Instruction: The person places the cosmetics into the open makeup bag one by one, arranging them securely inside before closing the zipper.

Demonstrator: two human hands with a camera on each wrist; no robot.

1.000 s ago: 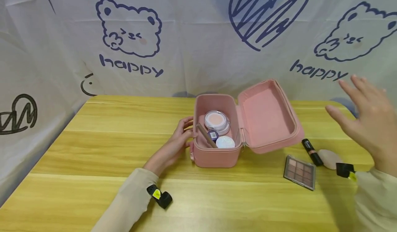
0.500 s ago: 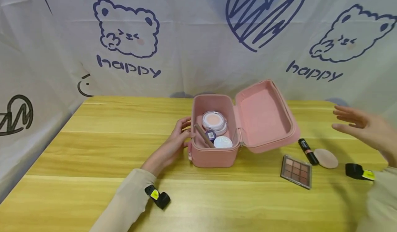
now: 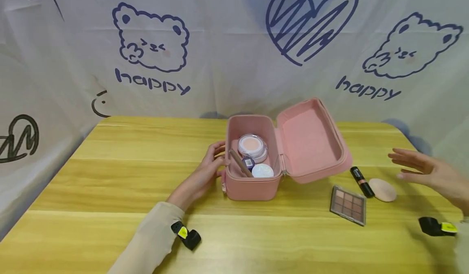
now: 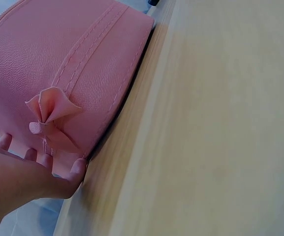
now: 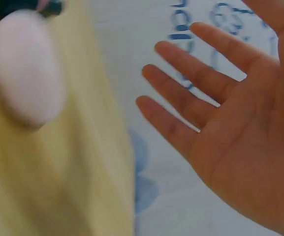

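Resting against the left wall of the pink vanity case (image 3: 253,189), your left hand (image 3: 207,168) has its fingers loosely spread along it. Your right hand (image 3: 426,170) hangs near the right edge of the yellow wood-grain tabletop (image 3: 286,241), its fingers wide apart. The case stands around the middle, toward the far side, its lid (image 3: 311,141) open to the right. To its right lie an eyeshadow palette (image 3: 348,205), a lipstick (image 3: 362,182) and a powder puff (image 3: 382,190). Beyond the far edge you face a white cloth (image 3: 227,62) with blue bears (image 3: 152,40), a scribbled heart (image 3: 305,25) and "happy" lettering (image 3: 152,82).
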